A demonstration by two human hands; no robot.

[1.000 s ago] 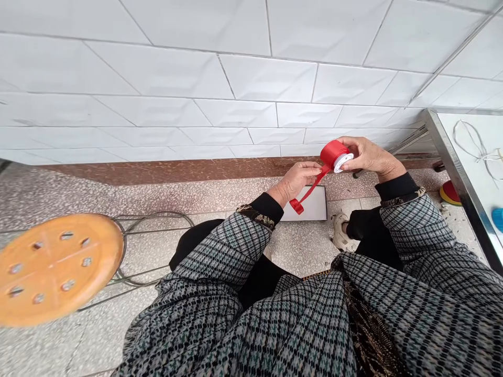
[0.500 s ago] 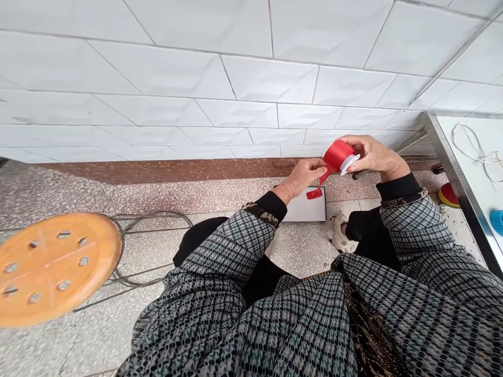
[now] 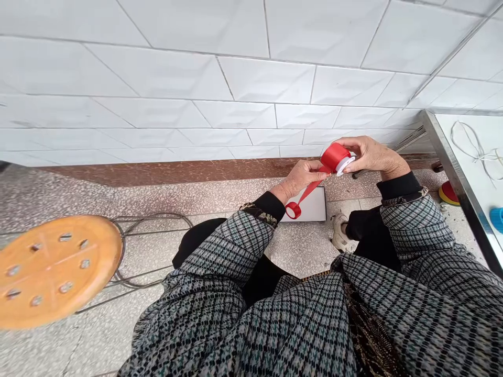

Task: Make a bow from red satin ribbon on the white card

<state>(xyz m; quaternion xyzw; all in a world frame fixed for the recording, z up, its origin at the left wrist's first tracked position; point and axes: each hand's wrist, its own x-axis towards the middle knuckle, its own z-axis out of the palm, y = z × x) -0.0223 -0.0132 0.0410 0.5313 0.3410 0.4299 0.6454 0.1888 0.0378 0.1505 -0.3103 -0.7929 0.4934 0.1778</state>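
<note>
My right hand grips a spool of red ribbon, its fingers around the white end rim that faces right. Close against the spool's left side, my left hand pinches the red ribbon strip between thumb and fingers. Below that hand the strip hangs down to the left and ends in a loose curl. Behind the curl, a shallow white tray with a dark edge lies on the floor, partly covered by my left hand and sleeve.
An orange round stool with holes and wire legs stands at the left. On the right is a metal-edged table bearing a thin white cord and a blue object. A red and yellow object sits beneath it. White tiled wall rises ahead.
The ribbon's loose end has swung left and down, now hanging longer as a curl. The spool has turned slightly and shifted a little left; both hands stay nearly in place.
</note>
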